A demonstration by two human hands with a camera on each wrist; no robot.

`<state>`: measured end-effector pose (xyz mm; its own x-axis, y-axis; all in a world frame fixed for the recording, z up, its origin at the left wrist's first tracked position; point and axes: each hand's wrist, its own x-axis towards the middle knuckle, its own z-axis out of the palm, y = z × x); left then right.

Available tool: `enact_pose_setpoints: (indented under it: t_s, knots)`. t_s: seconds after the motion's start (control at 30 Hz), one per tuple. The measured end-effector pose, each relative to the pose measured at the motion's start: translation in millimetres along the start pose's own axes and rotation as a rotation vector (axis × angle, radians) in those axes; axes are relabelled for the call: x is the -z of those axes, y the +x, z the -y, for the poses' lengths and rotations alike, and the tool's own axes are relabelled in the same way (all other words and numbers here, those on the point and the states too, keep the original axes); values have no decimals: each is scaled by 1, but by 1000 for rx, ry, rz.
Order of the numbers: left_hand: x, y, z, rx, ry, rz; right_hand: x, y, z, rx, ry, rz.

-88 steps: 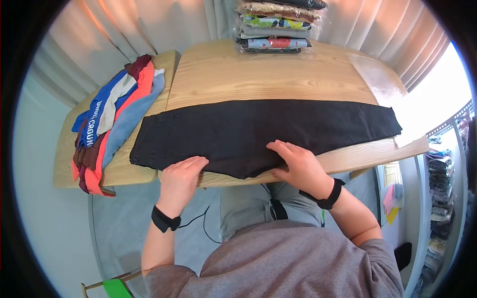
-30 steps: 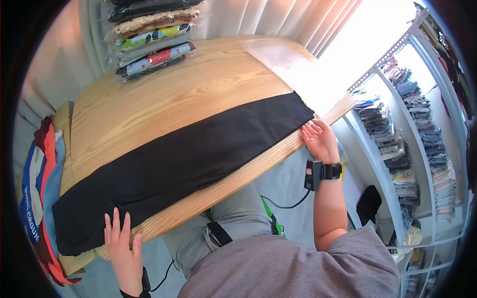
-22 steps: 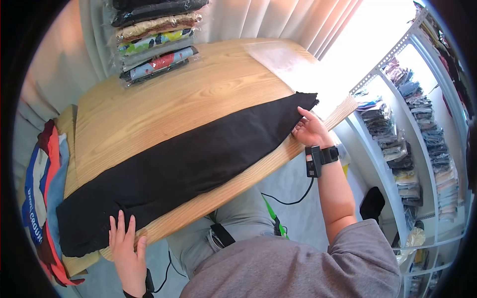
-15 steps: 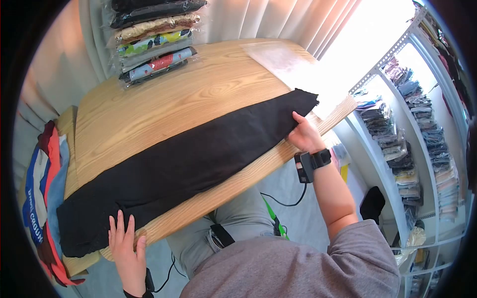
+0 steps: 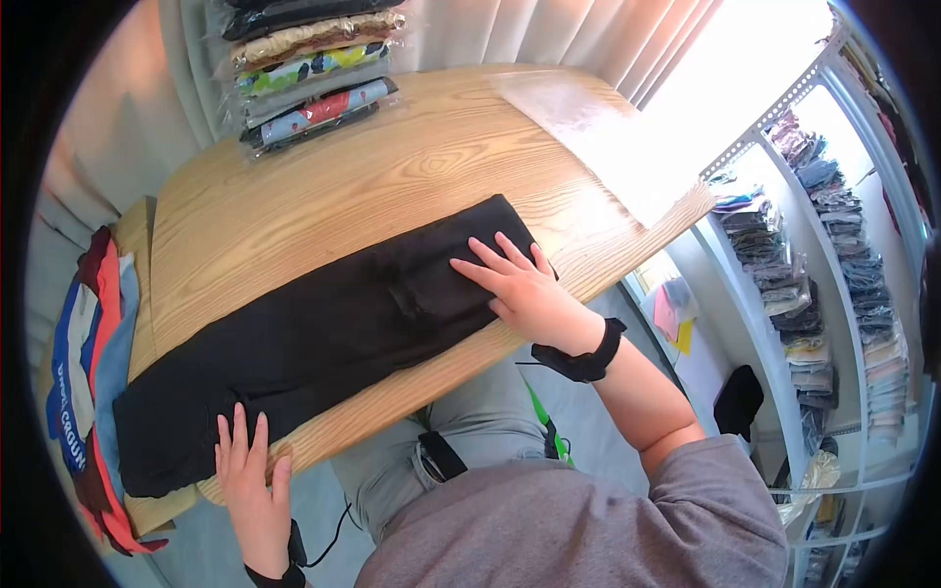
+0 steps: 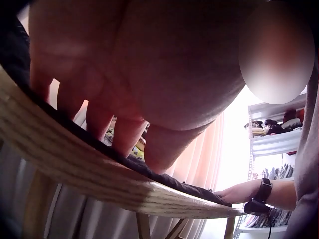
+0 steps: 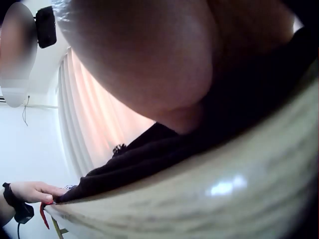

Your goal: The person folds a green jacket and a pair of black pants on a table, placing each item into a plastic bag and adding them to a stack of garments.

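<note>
Black trousers (image 5: pixel 323 323) lie lengthwise along the table's front edge, their right end folded back over so that it makes a straight edge. Spread fingers of the right hand (image 5: pixel 534 299) rest flat on that folded end. On the wider left end, near its front edge, the left hand (image 5: pixel 253 500) rests with straight fingers on the cloth. In the left wrist view the left palm (image 6: pixel 134 64) is above the table edge, fingertips down on dark cloth. The right wrist view shows the right hand (image 7: pixel 149 55) touching the black fabric (image 7: pixel 134 159).
Bagged folded garments (image 5: pixel 314 78) are stacked at the table's back left. A clear plastic sheet (image 5: pixel 588 132) lies at the back right. Colourful clothes (image 5: pixel 88 363) lie at the far left. Shelves (image 5: pixel 774 323) of folded clothes stand on the right, below table height in part.
The right hand has brought the narrow right end of the trousers leftward, folding it over, and now lies spread on it. The left hand has stayed in nearly the same place.
</note>
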<state>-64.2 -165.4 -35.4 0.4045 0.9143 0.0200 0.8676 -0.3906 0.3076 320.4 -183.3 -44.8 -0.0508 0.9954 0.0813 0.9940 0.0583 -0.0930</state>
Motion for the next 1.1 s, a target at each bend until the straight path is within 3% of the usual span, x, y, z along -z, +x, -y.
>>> enact_pose_setpoints:
  t_s: [0.3,0.4,0.47,0.5,0.6,0.87,0.93,1.0,1.1]
  knots:
    - [0,0,-1,-1,-3,-14,3,11,-4,-35,-11,43]
    - [1,0,0,8,-26,-9,22,12,-21,79,144,242]
    - [1,-1,-1,-9,-25,-12,27,30,-46,173,228,119]
    - [1,-1,0,-2,-19,-3,31,37,-47,182,102,103]
    - [0,1,0,-16,-3,-7,28,53,-47,99,-117,334]
    - [-4,1,0,-18,22,-25,5,51,-60,81,-20,263]
    - [-6,0,1,-14,21,-54,7,41,-63,-80,531,-55]
    - [-7,-1,1,-50,24,-76,13,22,-57,-555,1196,-181]
    - [-8,-2,-3,-54,52,-80,1,-11,-66,-661,1728,-284]
